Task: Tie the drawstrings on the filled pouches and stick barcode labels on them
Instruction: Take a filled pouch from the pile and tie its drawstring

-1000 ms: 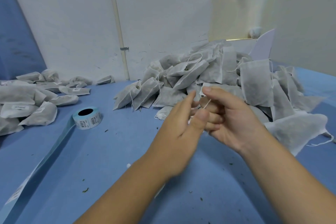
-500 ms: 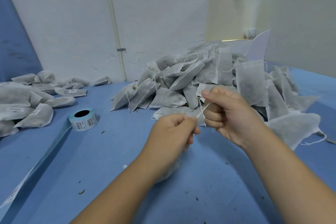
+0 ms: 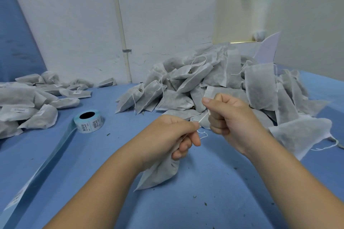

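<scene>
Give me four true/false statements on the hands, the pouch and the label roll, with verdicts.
1. The left hand grips the neck of a filled pouch. True.
2. The right hand holds nothing. False: it pinches the drawstring, which stretches across to the left hand.
3. The barcode label roll lies to the right of both hands. False: it lies to their left, on the blue table.
4. Some pouches in the left pile carry labels. True.
</scene>
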Motion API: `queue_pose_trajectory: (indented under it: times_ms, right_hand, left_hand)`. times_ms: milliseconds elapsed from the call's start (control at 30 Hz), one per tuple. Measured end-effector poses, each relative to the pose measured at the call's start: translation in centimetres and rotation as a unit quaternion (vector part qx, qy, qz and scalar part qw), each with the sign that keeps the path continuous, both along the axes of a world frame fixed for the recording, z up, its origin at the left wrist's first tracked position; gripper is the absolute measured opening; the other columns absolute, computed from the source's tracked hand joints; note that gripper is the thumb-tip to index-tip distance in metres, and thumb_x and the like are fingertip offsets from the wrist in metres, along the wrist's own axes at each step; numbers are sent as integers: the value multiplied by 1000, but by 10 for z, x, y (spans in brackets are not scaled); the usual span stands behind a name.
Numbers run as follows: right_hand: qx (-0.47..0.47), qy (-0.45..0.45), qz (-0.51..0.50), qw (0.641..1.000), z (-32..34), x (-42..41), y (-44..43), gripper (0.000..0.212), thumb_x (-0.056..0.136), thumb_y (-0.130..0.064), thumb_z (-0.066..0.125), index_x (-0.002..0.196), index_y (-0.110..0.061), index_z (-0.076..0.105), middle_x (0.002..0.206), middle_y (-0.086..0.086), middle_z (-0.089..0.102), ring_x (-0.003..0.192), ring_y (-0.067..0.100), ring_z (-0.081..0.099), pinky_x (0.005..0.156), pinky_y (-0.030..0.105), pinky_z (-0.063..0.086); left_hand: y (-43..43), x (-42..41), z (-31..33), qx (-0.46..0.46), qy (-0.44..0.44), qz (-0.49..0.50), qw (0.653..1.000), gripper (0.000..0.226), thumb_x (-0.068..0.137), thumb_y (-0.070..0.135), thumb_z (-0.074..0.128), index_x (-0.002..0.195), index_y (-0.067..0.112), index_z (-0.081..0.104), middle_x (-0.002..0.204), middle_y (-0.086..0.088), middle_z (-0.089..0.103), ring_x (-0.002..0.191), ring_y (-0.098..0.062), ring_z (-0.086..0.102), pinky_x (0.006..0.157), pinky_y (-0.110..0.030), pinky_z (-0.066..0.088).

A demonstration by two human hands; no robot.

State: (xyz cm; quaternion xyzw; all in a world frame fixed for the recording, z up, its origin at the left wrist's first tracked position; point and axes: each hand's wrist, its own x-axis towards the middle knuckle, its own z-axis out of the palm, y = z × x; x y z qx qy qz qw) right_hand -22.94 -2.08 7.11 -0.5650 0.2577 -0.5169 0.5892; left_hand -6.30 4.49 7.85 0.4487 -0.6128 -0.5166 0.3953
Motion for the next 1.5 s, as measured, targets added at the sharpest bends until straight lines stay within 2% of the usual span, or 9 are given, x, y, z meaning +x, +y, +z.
queue_pose_trajectory:
  times_ms: [233,367,467,600,733,867,1067,1233,1500]
  right_hand:
    - [1,123,-50,991,-8,10,2,46,88,-35,66,50,-25,42,45,-6,30,40,12,20,41,21,20]
    - [-26,163,-63,984,-7,17,6,39,90,-38,63,54,-25,57,42,-6,31,38,12,23,41,20,22]
    - [-65,192,-94,975,-7,21,10,36,91,-36,62,57,-24,59,43,-10,35,38,8,27,39,17,25]
    - [-162,239,-107,952,-8,24,15,23,91,-27,63,68,-24,64,50,-11,44,44,4,34,44,15,29]
    - [-247,306,-99,914,-8,22,20,17,91,-26,64,75,-33,63,45,-11,34,47,7,33,50,20,28]
    - [-283,272,-124,912,-3,15,19,16,88,-18,67,79,-30,71,46,-9,32,47,8,30,49,17,28]
    - [-248,210,-120,938,0,6,15,18,85,-12,69,78,-28,72,47,-4,34,49,13,29,48,24,28]
    - [-222,184,-104,952,0,5,12,15,84,-13,72,77,-25,73,57,4,42,54,12,36,50,21,32]
    - [-145,113,-13,983,3,5,14,5,74,-25,70,71,-23,74,50,-12,42,44,7,33,44,16,30]
  left_hand:
    - [-6,12,-3,-54,176,-11,983,26,86,25,54,76,13,75,52,1,44,50,-20,56,55,-23,48]
    - [-9,17,-5,-68,204,-6,976,28,85,31,60,99,15,78,57,2,47,51,-18,56,56,-23,47]
    - [-11,16,-6,-75,212,40,974,29,88,29,57,105,17,77,57,3,47,47,-14,48,52,-22,43]
    - [-12,15,-6,-105,165,150,969,24,97,20,55,102,18,78,55,5,45,46,-12,42,48,-19,40]
    - [-12,14,-5,-132,15,225,965,31,94,8,51,98,26,75,51,10,44,46,-7,40,48,-16,37]
    - [-8,11,-6,-168,-122,202,957,34,90,6,50,98,29,73,48,16,46,46,-5,37,47,-13,32]
    - [-4,4,-6,-182,-188,146,954,20,94,24,58,87,16,74,54,13,40,50,-6,34,50,-18,30]
    - [2,2,1,-128,-126,86,980,25,85,37,60,69,24,74,50,7,34,50,-13,31,48,-21,29]
    - [3,5,4,-82,-45,60,994,24,76,32,57,72,19,76,48,6,26,44,-11,23,44,-22,22]
